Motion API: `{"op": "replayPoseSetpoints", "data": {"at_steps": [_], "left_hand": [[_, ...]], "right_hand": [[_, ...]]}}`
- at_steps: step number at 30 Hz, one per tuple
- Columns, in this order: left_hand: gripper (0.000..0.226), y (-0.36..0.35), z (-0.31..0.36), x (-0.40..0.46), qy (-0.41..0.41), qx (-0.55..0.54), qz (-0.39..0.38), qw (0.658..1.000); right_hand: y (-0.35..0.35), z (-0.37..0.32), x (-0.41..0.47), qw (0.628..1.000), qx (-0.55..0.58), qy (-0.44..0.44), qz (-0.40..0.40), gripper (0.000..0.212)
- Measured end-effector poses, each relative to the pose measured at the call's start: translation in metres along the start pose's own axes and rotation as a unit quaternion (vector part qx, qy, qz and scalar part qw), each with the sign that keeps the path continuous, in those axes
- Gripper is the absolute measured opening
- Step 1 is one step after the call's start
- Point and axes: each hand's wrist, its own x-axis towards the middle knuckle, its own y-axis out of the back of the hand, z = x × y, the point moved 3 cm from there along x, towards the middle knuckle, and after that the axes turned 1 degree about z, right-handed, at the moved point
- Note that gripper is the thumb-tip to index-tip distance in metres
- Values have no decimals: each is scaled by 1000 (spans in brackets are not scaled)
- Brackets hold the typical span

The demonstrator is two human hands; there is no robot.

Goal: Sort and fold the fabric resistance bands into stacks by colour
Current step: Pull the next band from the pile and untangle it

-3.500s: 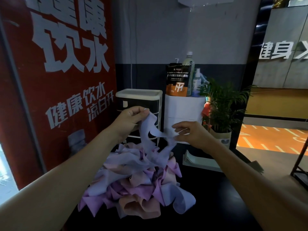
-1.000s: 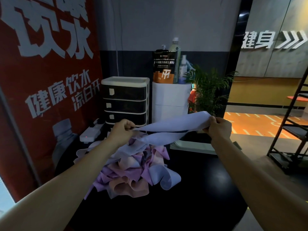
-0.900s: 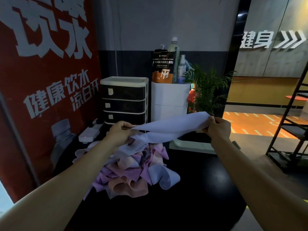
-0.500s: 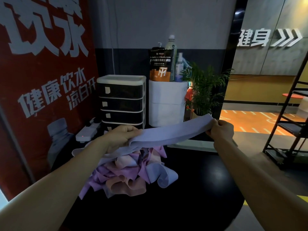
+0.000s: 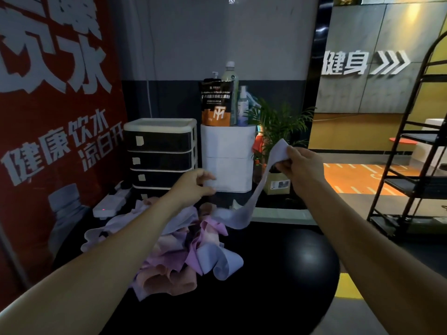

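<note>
Lavender fabric, one long band [image 5: 260,189], hangs slack from the right hand [image 5: 296,165], which pinches its upper end between thumb and curled fingers, up beside the potted plant [image 5: 278,124]. From there the band droops down and leftwards, its lower end trailing onto the pile of bands [image 5: 183,247]. The left hand [image 5: 193,184] hovers above that pile with thumb and fingers curled towards each other; whether a bit of the band sits between them I cannot tell, as the white bin [image 5: 228,160] behind is much the same pale shade.

The pile lies on the round black table [image 5: 278,274], a loose tangle not yet sorted: lavender, pinkish-purple and peach strips looped over one another, too knotted together to count. One lavender loop curls out on the pile's right edge.

Behind the pile stands one drawer unit [image 5: 160,153] with four dark drawers in a white frame. One white power strip [image 5: 111,201] lies left of the pile. On the white bin stand one black-and-orange pouch [image 5: 216,102] and three bottles
</note>
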Motion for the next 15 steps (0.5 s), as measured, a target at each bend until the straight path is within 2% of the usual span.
{"op": "replayPoseSetpoints", "data": {"at_steps": [3, 5, 7, 9, 12, 13, 15], "left_hand": [[26, -21, 37, 9, -59, -44, 1, 997], [35, -35, 63, 13, -102, -56, -15, 993], [42, -50, 85, 13, -139, -53, -38, 988], [39, -62, 98, 15, -170, -53, -48, 983], [25, -70, 100, 21, -182, -75, 7, 980], [22, -71, 97, 23, -168, -82, 27, 982], [25, -74, 92, 27, -146, -83, 41, 985]], "right_hand": [[-3, -14, -4, 998, 15, 4, -53, 20], [-5, -23, -10, 997, 16, 4, -73, 24], [-6, -28, -13, 994, 45, -16, -97, 18], [-7, -30, -14, 986, 77, -31, -148, 19], [0, -34, -10, 975, 21, -1, -222, 21], [4, -33, -8, 974, -10, 16, -225, 24], [11, -36, -3, 975, -86, 91, -182, 25]]}}
